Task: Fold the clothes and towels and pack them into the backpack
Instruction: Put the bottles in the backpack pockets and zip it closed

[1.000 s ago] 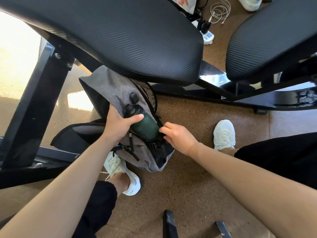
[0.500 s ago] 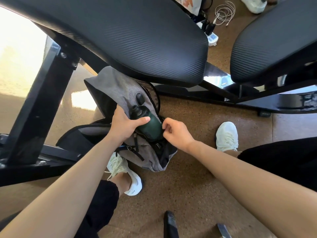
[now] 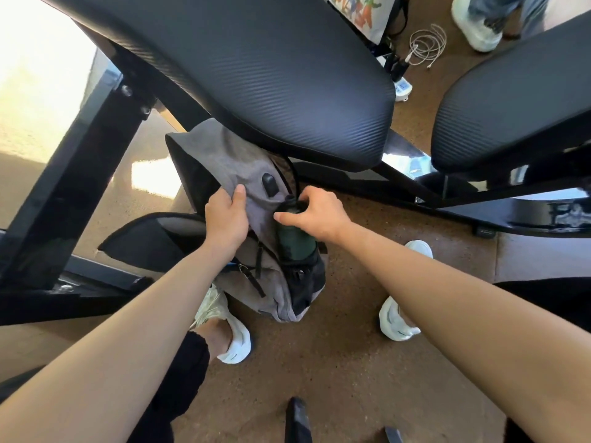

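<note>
The right hand (image 3: 316, 215) has climbed to the top of the green bottle (image 3: 295, 243) and clamps it. The left hand (image 3: 227, 215) grips the grey backpack (image 3: 236, 161) on the floor (image 3: 351, 362); its limp fabric probably handles best by the rim.

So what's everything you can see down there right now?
backpack: 1, grey with black trim, on the floor, top tucked under the near tabletop's edge
bottle: 1, dark green, upright in the backpack's side pocket
tabletops: 2, black, ribbed, one over the backpack, one at right
cable: 1, white, coiled on the floor, far right
power strip: 1, white, on the floor near the cable
another person's shoe: 1, white, top right
clothes or towels: none in view
own shoes: 2, white, either side of the backpack
left hand: grips the backpack's grey fabric
right hand: grips the bottle's top
</note>
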Demonstrator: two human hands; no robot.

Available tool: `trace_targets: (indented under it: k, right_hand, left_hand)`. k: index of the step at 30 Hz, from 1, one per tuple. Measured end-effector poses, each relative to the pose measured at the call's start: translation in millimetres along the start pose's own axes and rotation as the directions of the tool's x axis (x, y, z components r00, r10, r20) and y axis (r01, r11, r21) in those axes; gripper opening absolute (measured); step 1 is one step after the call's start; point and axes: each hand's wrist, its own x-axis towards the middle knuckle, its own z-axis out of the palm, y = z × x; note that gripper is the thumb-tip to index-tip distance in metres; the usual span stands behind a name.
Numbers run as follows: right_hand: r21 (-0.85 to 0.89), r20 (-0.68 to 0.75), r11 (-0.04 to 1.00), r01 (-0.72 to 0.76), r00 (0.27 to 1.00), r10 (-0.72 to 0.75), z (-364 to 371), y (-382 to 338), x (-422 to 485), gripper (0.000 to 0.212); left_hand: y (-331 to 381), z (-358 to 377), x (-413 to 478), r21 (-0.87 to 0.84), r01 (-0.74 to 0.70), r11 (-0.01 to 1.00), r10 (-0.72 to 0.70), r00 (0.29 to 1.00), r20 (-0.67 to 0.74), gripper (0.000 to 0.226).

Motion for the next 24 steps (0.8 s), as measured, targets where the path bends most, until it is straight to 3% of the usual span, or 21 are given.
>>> trace_targets:
  k: [2, 3, 6, 8, 9, 11, 13, 15, 17, 18, 22, 24]
  right_hand:
    - [0.003, -0.081, 0.995, -0.101, 0.992, 0.100, 1.5, 8.5, -5.9, 0.075]
    - [0.015, -0.065, 0.996, -0.084, 0.994, 0.084, 3.1, 10.2, -8.0, 0.073]
    - [0.022, 0.254, 0.987, 0.160, 0.954, -0.161, 0.5, 4.6, -9.2, 0.069]
    - [0.011, 0.357, 0.979, 0.205, 0.913, -0.195, -5.9, 4.6, -3.6, 0.072]
    - [0.010, 0.314, 0.986, 0.167, 0.936, -0.161, -8.4, 7.5, 0.2, 0.072]
    - [-0.077, 0.092, 0.997, 0.025, 0.996, -0.018, -6.5, 14.6, 1.1, 0.076]
    - [-0.143, -0.041, 0.988, -0.058, 0.998, 0.053, 3.7, 17.0, -3.5, 0.081]
    - [-0.138, 0.103, 0.989, 0.051, 0.994, -0.037, 12.4, 12.7, -6.4, 0.072]
    - [-0.085, 0.293, 0.983, 0.164, 0.947, -0.133, 10.5, 12.1, -8.6, 0.066]
    - [-0.084, 0.314, 0.981, 0.174, 0.939, -0.140, 5.5, 14.2, -7.8, 0.064]
    - [-0.238, 0.075, 0.971, 0.029, 0.997, -0.012, 7.3, 26.0, -8.2, 0.069]
    - [-0.231, 0.136, 0.969, 0.087, 0.989, -0.056, 15.2, 22.4, -10.6, 0.067]
  left_hand:
    - [1.6, 3.3, 0.1, -0.073, 0.023, 0.997, -0.025, 0.999, -0.026, 0.025]
    - [0.7, 3.8, 1.5, -0.114, 0.043, 0.993, -0.045, 0.999, -0.018, 0.025]
    - [-7.0, 3.9, 8.6, -0.182, 0.097, 0.978, -0.093, 0.995, 0.031, 0.030]
    - [-6.1, 3.7, 8.6, -0.190, 0.101, 0.977, -0.095, 0.995, 0.041, 0.032]
    - [-4.0, 4.1, 8.0, -0.200, 0.097, 0.975, -0.092, 0.995, 0.035, 0.032]
    - [0.1, 5.6, 7.6, -0.209, 0.092, 0.974, -0.090, 0.996, 0.020, 0.033]
    - [2.3, 6.3, 6.9, -0.199, 0.090, 0.976, -0.094, 0.996, -0.009, 0.032]
    - [2.2, 5.4, 6.3, -0.193, 0.092, 0.977, -0.100, 0.994, -0.033, 0.031]
    - [2.7, 4.7, 4.5, -0.183, 0.089, 0.979, -0.098, 0.995, -0.037, 0.033]
    - [2.8, 5.2, 4.6, -0.184, 0.087, 0.979, -0.095, 0.995, -0.034, 0.034]
    - [8.3, 9.1, 1.9, -0.209, 0.090, 0.974, -0.093, 0.996, -0.008, 0.034]
    - [11.6, 9.8, -0.1, -0.221, 0.090, 0.971, -0.095, 0.995, -0.015, 0.032]
